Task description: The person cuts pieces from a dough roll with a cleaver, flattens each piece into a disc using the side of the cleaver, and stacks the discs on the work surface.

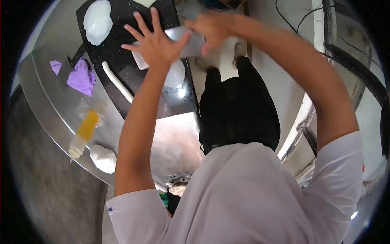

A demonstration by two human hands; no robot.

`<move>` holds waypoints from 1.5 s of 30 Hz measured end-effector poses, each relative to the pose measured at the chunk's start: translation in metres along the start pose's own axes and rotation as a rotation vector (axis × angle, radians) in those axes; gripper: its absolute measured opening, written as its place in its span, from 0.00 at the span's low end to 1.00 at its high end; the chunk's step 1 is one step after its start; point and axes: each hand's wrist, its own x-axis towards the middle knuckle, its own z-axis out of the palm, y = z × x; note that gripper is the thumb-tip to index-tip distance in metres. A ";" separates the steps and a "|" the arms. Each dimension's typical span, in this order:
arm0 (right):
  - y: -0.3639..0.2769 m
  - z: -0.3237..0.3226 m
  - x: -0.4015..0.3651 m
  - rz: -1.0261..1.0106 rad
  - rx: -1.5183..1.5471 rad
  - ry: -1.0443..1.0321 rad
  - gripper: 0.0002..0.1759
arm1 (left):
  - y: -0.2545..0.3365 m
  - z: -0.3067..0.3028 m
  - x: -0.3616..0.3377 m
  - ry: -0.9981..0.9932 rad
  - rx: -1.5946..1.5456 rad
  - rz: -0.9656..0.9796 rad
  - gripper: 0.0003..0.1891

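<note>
My left hand (156,46) lies with fingers spread over the black board (111,67), a white block (141,61) partly hidden under its palm. My right hand (211,30), slightly blurred, grips the end of a flat metal blade (191,42) at the board's right edge. The blade's other end reaches my left hand's thumb and fingers. A long white strip (117,82) lies on the board to the left of my left forearm, and a shiny translucent sheet (174,75) to its right. At the board's upper left sits a smooth white mound (98,22).
Purple cloth (82,77) and a smaller purple piece (55,67) lie on the metal table (48,97). Nearer are a bottle of yellow liquid (86,128), lying on its side, and a white lump (103,158). Cables (298,26) hang at the upper right.
</note>
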 end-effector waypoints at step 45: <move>-0.171 0.161 -0.109 0.487 0.533 0.071 0.31 | -0.030 -0.121 -0.002 -0.685 -0.306 0.631 0.06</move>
